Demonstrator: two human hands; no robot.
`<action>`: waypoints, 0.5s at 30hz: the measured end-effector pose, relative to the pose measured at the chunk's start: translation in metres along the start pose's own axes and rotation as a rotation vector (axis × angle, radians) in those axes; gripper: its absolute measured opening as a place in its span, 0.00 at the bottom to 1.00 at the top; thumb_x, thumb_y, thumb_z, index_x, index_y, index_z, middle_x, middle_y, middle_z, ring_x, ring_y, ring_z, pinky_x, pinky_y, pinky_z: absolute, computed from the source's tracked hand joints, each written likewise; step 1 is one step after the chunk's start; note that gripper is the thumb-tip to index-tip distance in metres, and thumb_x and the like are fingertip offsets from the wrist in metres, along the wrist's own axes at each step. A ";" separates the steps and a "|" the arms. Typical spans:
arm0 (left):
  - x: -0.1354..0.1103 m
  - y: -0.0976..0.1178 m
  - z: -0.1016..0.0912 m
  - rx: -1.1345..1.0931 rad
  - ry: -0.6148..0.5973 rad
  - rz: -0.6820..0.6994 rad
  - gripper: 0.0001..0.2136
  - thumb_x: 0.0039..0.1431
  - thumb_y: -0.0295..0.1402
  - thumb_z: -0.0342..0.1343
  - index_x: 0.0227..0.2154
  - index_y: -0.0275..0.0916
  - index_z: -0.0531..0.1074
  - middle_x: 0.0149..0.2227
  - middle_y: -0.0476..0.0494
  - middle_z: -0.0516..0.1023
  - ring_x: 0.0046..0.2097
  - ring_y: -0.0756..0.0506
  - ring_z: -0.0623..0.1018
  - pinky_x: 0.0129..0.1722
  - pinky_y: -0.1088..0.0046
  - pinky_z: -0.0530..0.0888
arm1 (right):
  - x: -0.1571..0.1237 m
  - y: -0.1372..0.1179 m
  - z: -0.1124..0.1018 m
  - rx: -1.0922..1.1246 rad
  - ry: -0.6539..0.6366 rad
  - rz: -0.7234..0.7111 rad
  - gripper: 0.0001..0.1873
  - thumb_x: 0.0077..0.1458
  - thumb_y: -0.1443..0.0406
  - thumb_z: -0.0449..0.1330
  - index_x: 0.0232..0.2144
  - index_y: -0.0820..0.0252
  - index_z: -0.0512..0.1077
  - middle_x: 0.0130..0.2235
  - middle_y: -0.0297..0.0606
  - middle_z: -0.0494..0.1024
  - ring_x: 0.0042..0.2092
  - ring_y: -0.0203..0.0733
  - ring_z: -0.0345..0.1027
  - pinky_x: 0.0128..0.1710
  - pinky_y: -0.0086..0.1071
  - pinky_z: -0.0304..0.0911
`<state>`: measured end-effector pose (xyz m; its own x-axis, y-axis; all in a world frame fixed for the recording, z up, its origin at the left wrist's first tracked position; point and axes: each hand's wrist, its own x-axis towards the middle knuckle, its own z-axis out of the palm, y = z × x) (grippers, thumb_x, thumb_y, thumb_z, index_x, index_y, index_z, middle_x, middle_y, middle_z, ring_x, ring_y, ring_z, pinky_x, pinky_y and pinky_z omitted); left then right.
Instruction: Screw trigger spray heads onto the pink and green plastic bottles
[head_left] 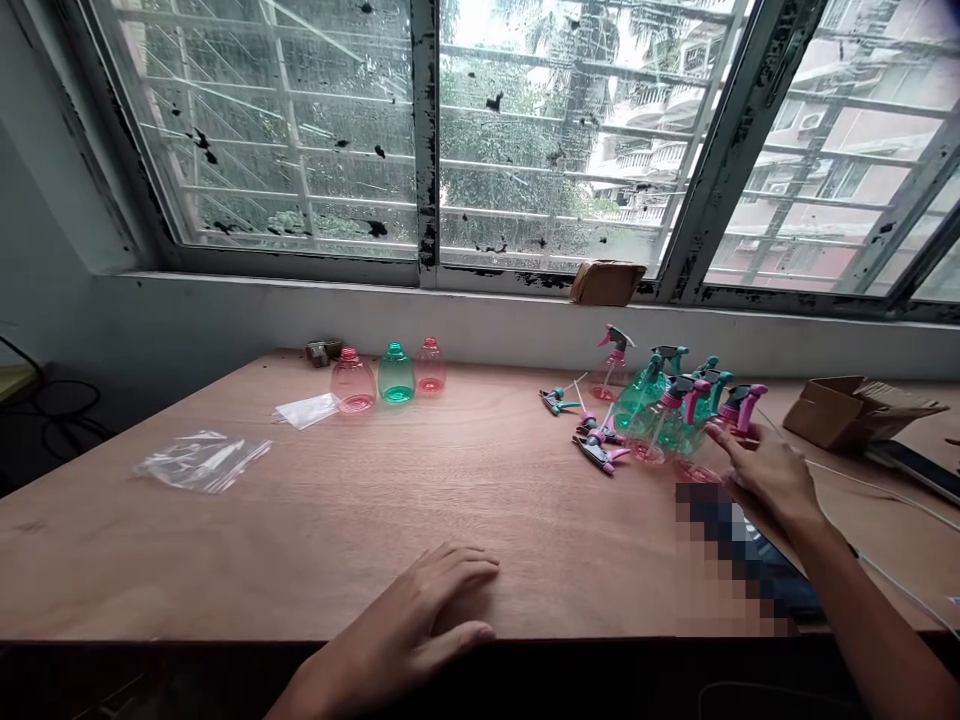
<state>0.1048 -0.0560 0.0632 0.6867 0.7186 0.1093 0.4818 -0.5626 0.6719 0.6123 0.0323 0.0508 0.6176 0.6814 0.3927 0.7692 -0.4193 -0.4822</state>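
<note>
My left hand (424, 620) lies on the table's front part, holding nothing, its fingers stretched out and the thumb apart. At the right, my right hand (769, 475) is closed round a pink spray bottle (697, 470). That bottle's dark trigger head with a pink lever shows above the hand, and its middle is hidden by the fingers. Just left of it stand several green and pink spray bottles (637, 400) with trigger heads on. Loose trigger heads (596, 455) with thin tubes lie beside this group.
Two pink bottles and a green bottle (396, 375) without heads stand at the back left of the wooden table (420, 480). Near them lie a white packet (307, 411) and a clear plastic bag (206, 462). A cardboard box (832, 415) and a white cable (885, 487) are at the right.
</note>
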 end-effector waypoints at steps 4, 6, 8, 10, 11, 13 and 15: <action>-0.001 0.000 0.001 0.018 0.002 -0.019 0.20 0.64 0.39 0.59 0.58 0.51 0.69 0.62 0.47 0.74 0.63 0.38 0.71 0.64 0.59 0.68 | -0.003 0.000 0.006 0.042 0.028 -0.088 0.27 0.57 0.46 0.56 0.47 0.58 0.76 0.45 0.55 0.84 0.48 0.64 0.75 0.39 0.41 0.60; 0.000 0.000 0.001 0.027 0.011 -0.013 0.19 0.64 0.39 0.59 0.58 0.51 0.70 0.61 0.47 0.75 0.62 0.38 0.71 0.63 0.59 0.68 | -0.007 -0.001 0.009 0.067 0.038 -0.125 0.24 0.58 0.48 0.57 0.47 0.58 0.76 0.45 0.53 0.84 0.48 0.62 0.76 0.40 0.40 0.60; 0.001 0.001 0.002 0.030 0.019 0.000 0.19 0.64 0.38 0.59 0.57 0.50 0.70 0.60 0.46 0.75 0.62 0.38 0.72 0.63 0.60 0.68 | -0.010 -0.003 0.012 0.080 0.044 -0.136 0.24 0.59 0.49 0.56 0.48 0.58 0.74 0.45 0.53 0.84 0.47 0.62 0.77 0.40 0.40 0.61; 0.001 0.000 0.003 0.030 0.024 0.005 0.19 0.64 0.38 0.59 0.57 0.50 0.71 0.60 0.46 0.75 0.62 0.38 0.72 0.64 0.59 0.68 | -0.013 -0.005 0.012 0.085 0.032 -0.140 0.25 0.60 0.48 0.54 0.49 0.59 0.73 0.46 0.55 0.84 0.46 0.62 0.77 0.39 0.40 0.61; 0.001 -0.001 0.004 0.030 0.024 -0.002 0.19 0.64 0.38 0.59 0.57 0.51 0.70 0.60 0.46 0.75 0.62 0.37 0.72 0.64 0.59 0.68 | -0.015 -0.005 0.011 0.086 0.013 -0.147 0.26 0.61 0.48 0.53 0.50 0.59 0.72 0.46 0.55 0.84 0.46 0.61 0.77 0.39 0.39 0.62; -0.001 -0.002 0.007 0.024 0.035 -0.032 0.22 0.64 0.39 0.59 0.60 0.53 0.67 0.61 0.47 0.74 0.62 0.37 0.73 0.63 0.59 0.69 | -0.018 -0.006 0.007 0.081 -0.028 -0.167 0.28 0.61 0.47 0.52 0.54 0.58 0.70 0.48 0.54 0.82 0.48 0.60 0.76 0.40 0.38 0.62; -0.001 -0.005 0.008 0.056 0.076 -0.062 0.27 0.65 0.40 0.58 0.65 0.54 0.59 0.63 0.46 0.73 0.62 0.38 0.73 0.62 0.59 0.71 | -0.023 -0.006 0.004 0.056 -0.044 -0.160 0.32 0.61 0.45 0.51 0.57 0.60 0.66 0.52 0.57 0.79 0.51 0.64 0.74 0.41 0.41 0.63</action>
<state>0.1059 -0.0573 0.0536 0.6126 0.7804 0.1251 0.5532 -0.5364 0.6373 0.5926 0.0218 0.0415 0.4794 0.7629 0.4338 0.8460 -0.2702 -0.4597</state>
